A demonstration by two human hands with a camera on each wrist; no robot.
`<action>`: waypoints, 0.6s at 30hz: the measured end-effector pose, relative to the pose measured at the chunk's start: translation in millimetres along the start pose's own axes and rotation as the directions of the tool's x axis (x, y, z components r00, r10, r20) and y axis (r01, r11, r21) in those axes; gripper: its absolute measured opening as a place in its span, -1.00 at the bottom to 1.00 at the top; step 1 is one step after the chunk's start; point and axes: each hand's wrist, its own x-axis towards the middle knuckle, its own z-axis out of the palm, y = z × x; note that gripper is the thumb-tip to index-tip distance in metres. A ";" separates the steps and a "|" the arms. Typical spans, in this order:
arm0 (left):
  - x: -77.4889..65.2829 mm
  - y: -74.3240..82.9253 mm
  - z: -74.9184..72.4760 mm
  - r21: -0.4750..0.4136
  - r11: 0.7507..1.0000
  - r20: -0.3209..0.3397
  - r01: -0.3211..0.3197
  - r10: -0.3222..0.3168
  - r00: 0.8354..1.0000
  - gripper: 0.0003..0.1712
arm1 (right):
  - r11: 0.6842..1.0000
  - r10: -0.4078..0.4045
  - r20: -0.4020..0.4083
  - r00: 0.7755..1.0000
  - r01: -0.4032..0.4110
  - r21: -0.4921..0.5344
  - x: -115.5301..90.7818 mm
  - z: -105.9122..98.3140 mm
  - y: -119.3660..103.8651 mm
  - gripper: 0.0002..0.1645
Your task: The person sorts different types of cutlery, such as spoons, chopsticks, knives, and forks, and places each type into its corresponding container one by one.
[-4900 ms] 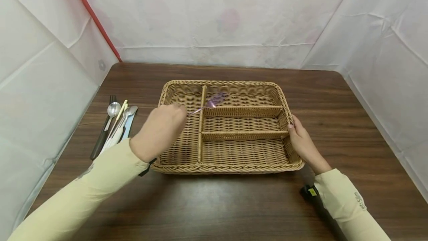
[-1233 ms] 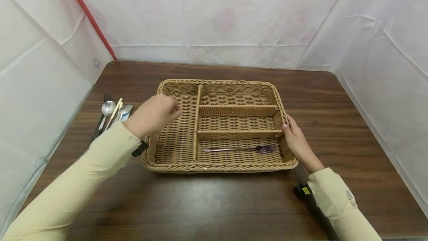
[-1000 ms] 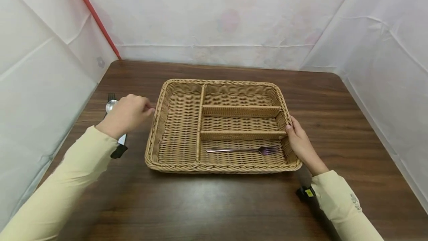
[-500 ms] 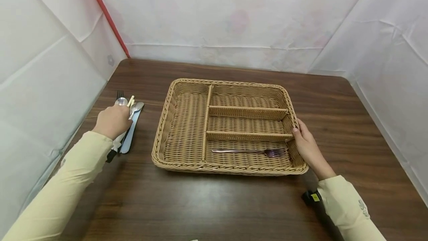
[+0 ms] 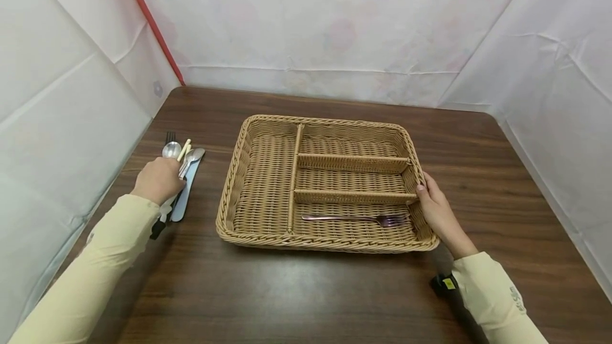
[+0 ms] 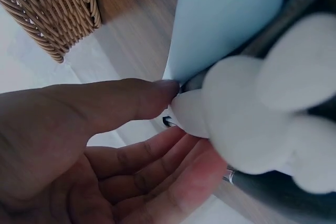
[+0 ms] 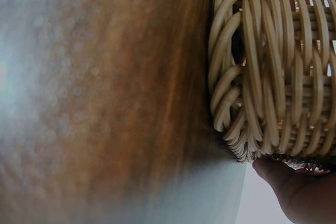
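At the left of the table my left hand [image 5: 158, 179] reaches down over a small heap of cutlery. In the left wrist view its thumb and fingers close about the narrow part of a piece of cutlery with a rounded white handle [image 6: 247, 114]; the held part is mostly hidden. Around it lie a spoon [image 5: 171, 149], a smaller spoon [image 5: 193, 155], yellow-ended sticks [image 5: 185, 148], a black-handled fork [image 5: 170, 136] and a light-blue knife [image 5: 184, 198]. My right hand [image 5: 440, 214] grips the right rim of a divided wicker basket [image 5: 354, 244]. A purple fork [image 5: 354, 218] lies in its front right compartment.
The basket stands mid-table on a dark wooden table [image 5: 296, 291]. Wicker dividers [image 5: 354, 195] split it into one long left compartment and three on the right. White sheets [image 5: 334, 25] hang behind the table and at both sides.
The purple fork, earlier in my left hand, now lies in the basket's front right compartment. My left hand has moved left and down to the cutlery. The right hand stays on the rim.
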 end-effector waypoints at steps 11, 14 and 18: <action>-1.7 0.1 9.1 -0.027 1.000 -0.065 -0.008 0.006 0.998 -0.78 | 1.000 -0.009 -0.010 1.000 0.009 -0.012 -0.1 0.6 0.8 -0.34; -1.3 0.7 9.8 -0.025 1.000 -0.073 -0.004 0.003 0.997 -0.78 | 1.000 -0.010 -0.011 1.000 0.010 -0.016 -0.3 0.7 -0.1 -0.35; -1.6 1.3 11.7 -0.017 1.000 -0.107 -0.019 0.017 0.994 -0.77 | 1.000 -0.007 -0.018 1.000 0.007 -0.018 -0.9 0.4 -0.9 -0.35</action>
